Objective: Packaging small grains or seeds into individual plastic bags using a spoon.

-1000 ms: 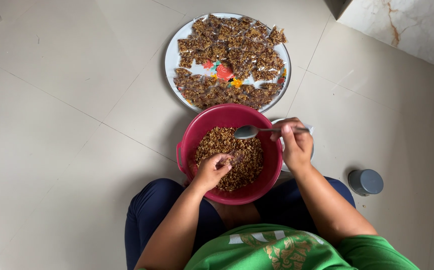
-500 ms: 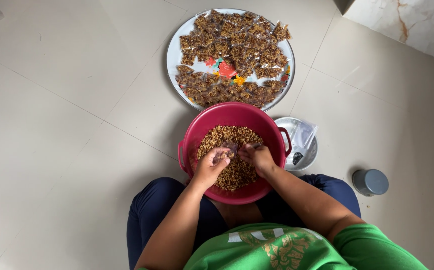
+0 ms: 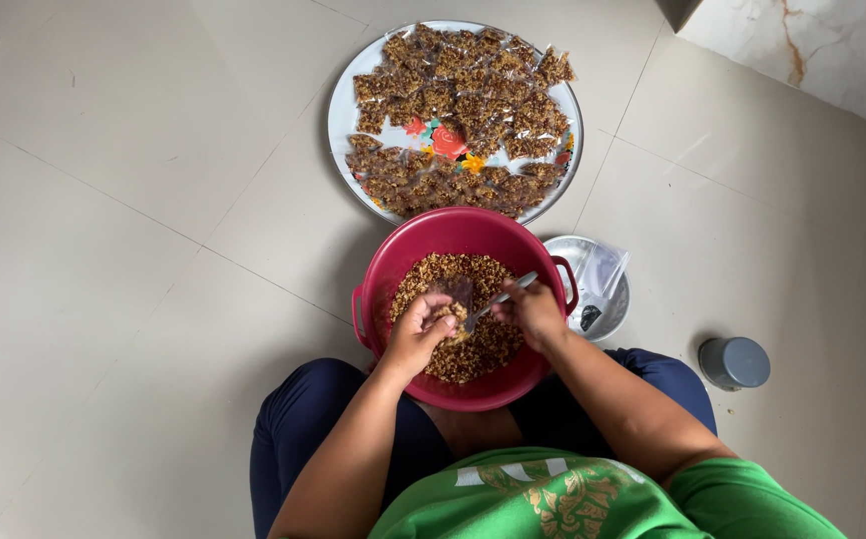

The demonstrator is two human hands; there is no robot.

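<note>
Both hands work over the red bowl [image 3: 393,279]: left hand [image 3: 420,334] pinches a small clear bag [image 3: 456,292], right hand [image 3: 535,311] grips a spoon [image 3: 498,300].

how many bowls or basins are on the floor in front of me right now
2: a round red plastic basin of brown mix under both hands, and a small silver metal bowl at its right rim. None seems hidden.

The round dark-pink plastic bowl [image 3: 465,240] looks smooth and faintly glossy, its brown crumbly mix [image 3: 473,349] coarse and matt. Inside it lies a shiny metal spoon [image 3: 498,299]. Beyond the bowl, the round white floral tray [image 3: 345,100] carries glossy clear-plastic packets [image 3: 463,110]. Beneath the bowl, pale floor tiles [image 3: 103,250] look smooth, satin.
</note>
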